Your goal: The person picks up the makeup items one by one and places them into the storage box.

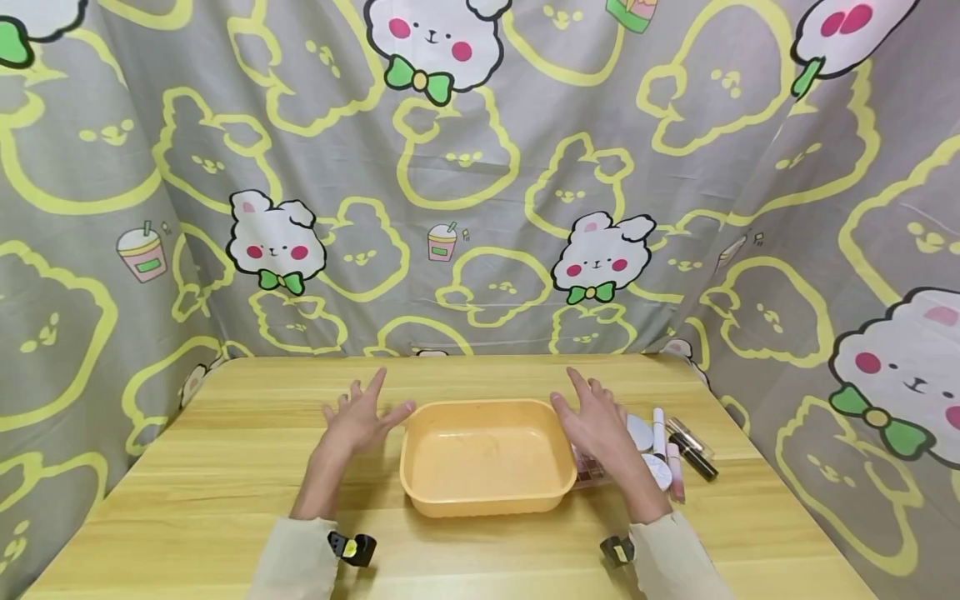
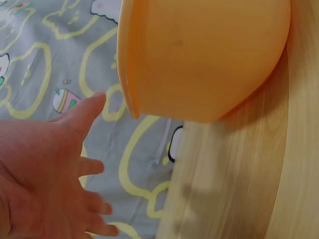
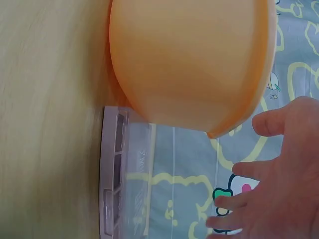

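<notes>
Since left hand (image 1: 358,421) and right hand (image 1: 596,425) hover spread and empty either side of the orange basin (image 1: 487,506) on the tabletop (image 1: 247,467), I'd grip both ends evenly, clear of the makeup palette (image 3: 110,169)

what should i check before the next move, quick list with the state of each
1. Basin upright on the table, open side up: ok.
2. Left hand free, at the basin's left, fingers spread, gripping nothing: ok.
3. Right hand free, at the basin's right, fingers spread, gripping nothing: ok.
4. Palette apart from the basin: cannot tell; it lies close by the right end, and whether they touch is unclear.
5. Outer side of the right hand free of small things: not ok; a round white case, a pink tube and a black tube lie there.
</notes>
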A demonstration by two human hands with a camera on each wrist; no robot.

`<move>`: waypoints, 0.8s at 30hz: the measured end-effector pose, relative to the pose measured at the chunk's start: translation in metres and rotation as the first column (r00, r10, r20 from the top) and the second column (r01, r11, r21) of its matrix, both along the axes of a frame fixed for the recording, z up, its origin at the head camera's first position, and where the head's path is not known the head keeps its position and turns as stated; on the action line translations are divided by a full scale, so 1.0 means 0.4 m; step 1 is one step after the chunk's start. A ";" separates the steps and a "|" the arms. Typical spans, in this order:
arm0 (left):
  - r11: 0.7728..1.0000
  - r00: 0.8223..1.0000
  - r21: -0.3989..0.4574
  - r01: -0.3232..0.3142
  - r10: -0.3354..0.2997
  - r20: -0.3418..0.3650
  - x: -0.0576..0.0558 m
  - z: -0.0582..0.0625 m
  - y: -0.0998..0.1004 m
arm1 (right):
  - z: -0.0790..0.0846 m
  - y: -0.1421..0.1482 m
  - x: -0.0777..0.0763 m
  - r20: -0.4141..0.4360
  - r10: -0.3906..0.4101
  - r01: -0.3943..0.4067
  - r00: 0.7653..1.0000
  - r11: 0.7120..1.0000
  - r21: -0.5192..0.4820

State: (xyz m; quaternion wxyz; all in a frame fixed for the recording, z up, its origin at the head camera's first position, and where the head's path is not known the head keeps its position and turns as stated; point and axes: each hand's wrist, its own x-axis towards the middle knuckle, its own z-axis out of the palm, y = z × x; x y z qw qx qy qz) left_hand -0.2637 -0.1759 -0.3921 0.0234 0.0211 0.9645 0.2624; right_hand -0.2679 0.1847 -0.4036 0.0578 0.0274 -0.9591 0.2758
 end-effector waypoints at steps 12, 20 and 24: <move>0.983 0.990 0.157 0.093 -0.109 0.094 0.010 -0.005 0.031 | -0.017 -0.008 -0.004 0.067 0.080 -0.072 0.995 0.991 -0.114; 0.975 0.983 0.177 0.131 -0.151 0.104 0.011 -0.004 0.038 | -0.016 -0.018 0.002 0.065 0.082 -0.075 0.995 0.991 -0.108; 0.973 0.979 0.175 0.152 -0.172 0.107 0.011 -0.005 0.039 | -0.007 -0.017 0.009 0.079 0.103 -0.095 0.991 0.990 -0.102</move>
